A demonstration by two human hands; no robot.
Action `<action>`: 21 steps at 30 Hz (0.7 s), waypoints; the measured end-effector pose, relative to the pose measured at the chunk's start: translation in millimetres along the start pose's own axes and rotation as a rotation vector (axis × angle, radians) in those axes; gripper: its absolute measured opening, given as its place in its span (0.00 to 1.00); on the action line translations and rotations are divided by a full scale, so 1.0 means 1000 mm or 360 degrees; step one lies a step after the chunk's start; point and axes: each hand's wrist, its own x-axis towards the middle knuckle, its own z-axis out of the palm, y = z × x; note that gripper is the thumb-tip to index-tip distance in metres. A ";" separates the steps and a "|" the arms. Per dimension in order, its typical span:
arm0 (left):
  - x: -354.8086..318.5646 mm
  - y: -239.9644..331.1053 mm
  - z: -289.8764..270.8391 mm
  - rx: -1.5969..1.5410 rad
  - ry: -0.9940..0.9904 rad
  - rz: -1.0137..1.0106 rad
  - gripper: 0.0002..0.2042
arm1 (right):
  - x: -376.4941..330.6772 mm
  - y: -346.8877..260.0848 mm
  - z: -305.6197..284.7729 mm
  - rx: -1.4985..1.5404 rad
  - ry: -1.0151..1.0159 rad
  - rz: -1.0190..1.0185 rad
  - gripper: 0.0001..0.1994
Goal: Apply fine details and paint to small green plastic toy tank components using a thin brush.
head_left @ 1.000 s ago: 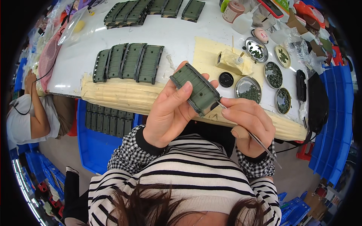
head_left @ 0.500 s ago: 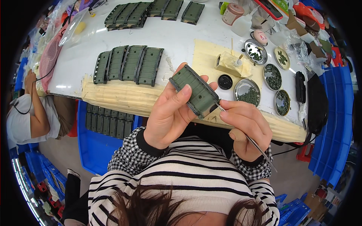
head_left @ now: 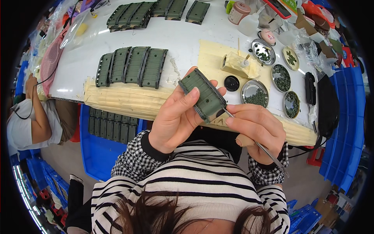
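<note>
Green panel (head_left: 203, 96) pinched in left hand (head_left: 175, 117) fingers; right hand (head_left: 257, 130) fingers grip tweezers (head_left: 259, 146) touching its lower end

A white bench (head_left: 187, 35) carries two rows of dark green ribbed panels (head_left: 132, 66), a cream paper sheet (head_left: 212, 62), several round metal dishes (head_left: 255, 93) of small dark bits, and a black round lid (head_left: 231, 83).

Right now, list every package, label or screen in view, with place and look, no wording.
Clear plastic bag: far left of the table, flat, something yellow inside.
Crinkled clear bag: far right, beside the metal dishes, dark bits inside.
Screens: none I can make out.
</note>
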 end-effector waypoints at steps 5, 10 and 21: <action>0.000 -0.001 -0.001 -0.0004 0.0013 0.0009 0.24 | -0.001 0.002 0.002 -0.0006 0.0005 -0.0003 0.13; 0.000 -0.001 -0.003 -0.0036 0.0002 0.0023 0.24 | -0.001 0.002 0.002 -0.0032 -0.0004 -0.0012 0.16; 0.001 0.013 -0.004 0.0331 0.0082 0.0065 0.27 | -0.032 0.037 -0.016 -0.0057 0.0626 0.0665 0.08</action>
